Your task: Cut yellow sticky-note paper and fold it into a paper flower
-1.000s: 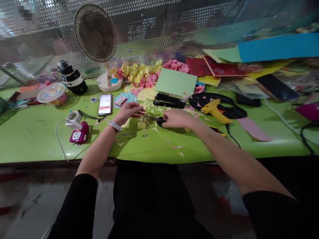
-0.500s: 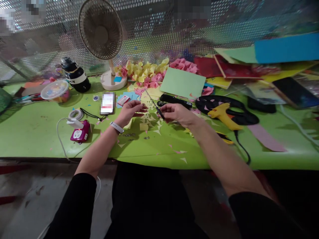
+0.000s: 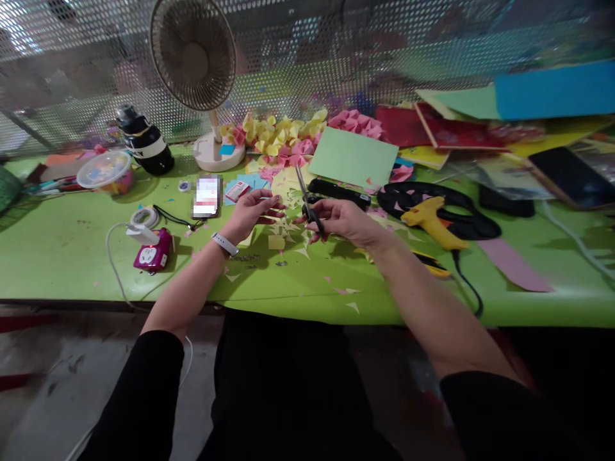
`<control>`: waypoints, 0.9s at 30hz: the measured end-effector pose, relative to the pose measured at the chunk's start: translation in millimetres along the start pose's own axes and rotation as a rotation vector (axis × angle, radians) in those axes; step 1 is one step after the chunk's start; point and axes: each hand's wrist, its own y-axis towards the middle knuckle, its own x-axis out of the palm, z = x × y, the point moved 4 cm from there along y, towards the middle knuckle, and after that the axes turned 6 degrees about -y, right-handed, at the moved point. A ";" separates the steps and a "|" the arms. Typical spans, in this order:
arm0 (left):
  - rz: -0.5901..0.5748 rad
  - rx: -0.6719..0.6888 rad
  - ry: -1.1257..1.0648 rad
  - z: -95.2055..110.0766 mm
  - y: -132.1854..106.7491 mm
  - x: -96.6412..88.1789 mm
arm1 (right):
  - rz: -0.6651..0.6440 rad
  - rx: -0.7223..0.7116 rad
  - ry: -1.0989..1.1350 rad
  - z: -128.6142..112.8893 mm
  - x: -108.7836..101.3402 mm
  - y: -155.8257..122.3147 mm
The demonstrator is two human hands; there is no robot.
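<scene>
My right hand (image 3: 343, 221) is closed round the dark handles of a pair of scissors (image 3: 302, 187), their thin blades pointing up and away over the table. To its left, my left hand (image 3: 252, 214), with a white band on the wrist, is held with fingers curled towards the thumb. Whatever is between those fingertips is too small to make out against the pale yellow scraps. Below and between both hands lie many small yellow paper offcuts (image 3: 302, 252) and a yellow paper square (image 3: 276, 242). A black stapler-like tool (image 3: 339, 191) rests just behind my right hand.
Folded yellow paper pieces (image 3: 273, 136) and a light green sheet (image 3: 354, 157) lie at the back. A fan (image 3: 195, 61), bottle (image 3: 147, 144), phone (image 3: 206, 195) and purple power socket (image 3: 154, 253) stand left. A yellow glue gun (image 3: 430, 221) with its cord lies right.
The scissors have turned in my right hand: their blades pointed up-left before and now point more straight away from me. My left hand has barely moved.
</scene>
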 end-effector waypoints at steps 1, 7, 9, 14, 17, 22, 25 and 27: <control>0.000 0.003 -0.002 0.5 -0.3 0.5 | -0.008 -0.005 0.001 0.4 -0.4 -0.6; 0.011 0.036 -0.023 4.4 -1.7 2.4 | 0.032 -0.016 0.025 5.4 -1.7 1.8; 0.020 0.044 -0.015 5.0 -2.0 2.9 | 0.071 0.002 0.015 7.0 -1.8 3.3; 0.027 0.044 -0.003 4.1 -2.4 4.0 | 0.146 0.038 -0.041 9.2 -0.6 4.4; 0.012 0.051 -0.013 2.6 -2.6 4.3 | 0.136 0.056 -0.115 11.0 2.4 3.2; -0.027 0.084 -0.073 2.7 -3.4 5.3 | 0.094 0.064 -0.174 13.2 5.6 1.0; -0.017 0.070 -0.079 3.7 -4.2 6.2 | 0.091 0.044 -0.172 13.3 4.8 0.7; -0.003 0.062 -0.071 4.2 -4.7 6.7 | 0.082 0.049 -0.178 13.5 5.0 0.7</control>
